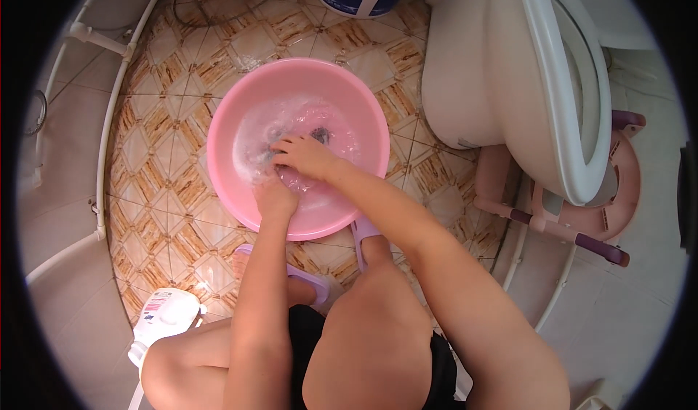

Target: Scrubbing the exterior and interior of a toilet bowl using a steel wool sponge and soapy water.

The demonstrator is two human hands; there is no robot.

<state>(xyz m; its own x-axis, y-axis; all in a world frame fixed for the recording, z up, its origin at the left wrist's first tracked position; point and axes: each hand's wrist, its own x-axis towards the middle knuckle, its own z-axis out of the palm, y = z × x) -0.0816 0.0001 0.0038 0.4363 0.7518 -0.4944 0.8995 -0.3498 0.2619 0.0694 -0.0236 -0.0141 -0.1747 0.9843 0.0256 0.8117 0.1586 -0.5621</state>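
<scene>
Smooth, round pink plastic basin [222,144] on diamond-patterned tiles [156,164], dark item [321,134] in its frothy water [249,155]; right hand [304,157] curved, fingers slightly parted; left hand [275,194] with fingers foam-veiled; what either holds cannot be told

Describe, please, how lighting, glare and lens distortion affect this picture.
Head view: bright glints dot the water in the pink basin, and shiny patches mark the tiled floor; head view: the white pipe at left bows outward and the corners fall to black; head view: the left hand has fingers hard to make out among suds.
</scene>
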